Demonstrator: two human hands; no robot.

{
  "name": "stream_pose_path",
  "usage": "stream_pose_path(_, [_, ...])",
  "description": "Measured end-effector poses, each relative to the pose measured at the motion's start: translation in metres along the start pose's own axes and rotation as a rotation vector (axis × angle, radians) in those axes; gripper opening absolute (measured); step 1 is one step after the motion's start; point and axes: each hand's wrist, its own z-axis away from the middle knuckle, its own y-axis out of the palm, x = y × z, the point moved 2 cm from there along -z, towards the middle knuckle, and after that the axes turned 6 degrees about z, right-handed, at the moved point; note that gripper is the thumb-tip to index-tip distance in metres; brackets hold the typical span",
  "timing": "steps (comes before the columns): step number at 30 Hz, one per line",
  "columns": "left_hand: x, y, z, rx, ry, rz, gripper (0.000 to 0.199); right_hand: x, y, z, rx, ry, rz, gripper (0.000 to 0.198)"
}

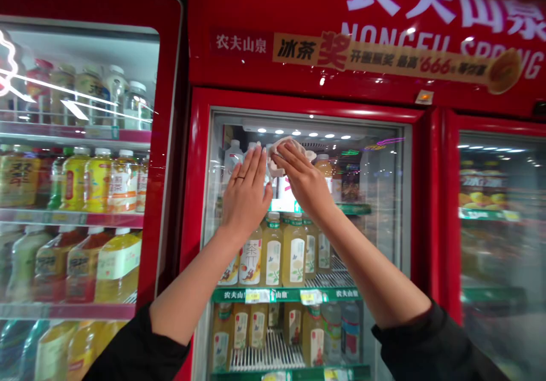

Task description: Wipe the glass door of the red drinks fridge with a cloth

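Observation:
My right hand [305, 179] presses a crumpled white cloth [282, 143] against the upper part of the glass door [379, 244] of a red drinks fridge. Its fingers bend over the cloth and hide part of it. Just to the left, my left hand [247, 190] lies flat on the same glass, fingers stretched out, with a ring on one finger. Nothing is held in it. Behind the glass, bottles of pale yellow drink [294, 250] stand upright on a shelf below my hands. Both hands partly cover the bottles on the top shelf.
The red door frame [200, 199] surrounds the glass. Another drinks fridge [166, 114] full of bottles stands at the left, and a further glass door [490, 256] is at the right. A promotional strip [379, 62] runs across the red header above.

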Motion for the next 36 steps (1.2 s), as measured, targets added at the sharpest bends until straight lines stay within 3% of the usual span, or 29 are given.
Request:
stream_pose_path(4, [-0.017, 0.013, 0.03, -0.014, 0.017, 0.01, 0.098, -0.012, -0.005, 0.018, -0.076, 0.089, 0.008, 0.07])
stream_pose_path(8, [-0.028, 0.018, 0.048, -0.015, 0.049, -0.048, 0.099, 0.004, -0.003, 0.044, -0.098, 0.109, 0.021, 0.063])
stream_pose_path(12, [-0.029, 0.017, 0.048, -0.043, 0.028, -0.084, 0.102, 0.014, 0.001, 0.028, -0.027, 0.021, 0.002, 0.058])
stream_pose_path(16, [-0.027, 0.019, 0.047, -0.062, 0.031, -0.092, 0.103, -0.007, -0.005, 0.008, -0.027, 0.04, -0.026, 0.066])
stream_pose_path(20, [-0.027, 0.02, 0.049, -0.078, 0.033, -0.084, 0.1, -0.019, -0.013, 0.026, -0.112, 0.168, -0.034, 0.068])
stream_pose_path(24, [-0.026, 0.022, 0.049, -0.077, 0.014, -0.044, 0.098, 0.0, -0.009, 0.043, -0.077, 0.161, -0.062, 0.07])
stream_pose_path(30, [-0.026, 0.019, 0.048, -0.028, 0.004, 0.004, 0.077, -0.004, -0.002, 0.014, 0.034, 0.095, -0.084, 0.071])
stream_pose_path(33, [-0.028, 0.015, 0.047, 0.042, 0.034, 0.029, 0.066, -0.015, 0.003, 0.016, -0.014, 0.196, -0.069, 0.065])
stream_pose_path(36, [-0.029, 0.012, 0.045, 0.121, 0.016, 0.075, 0.067, -0.008, 0.01, 0.034, -0.057, 0.333, -0.033, 0.065])
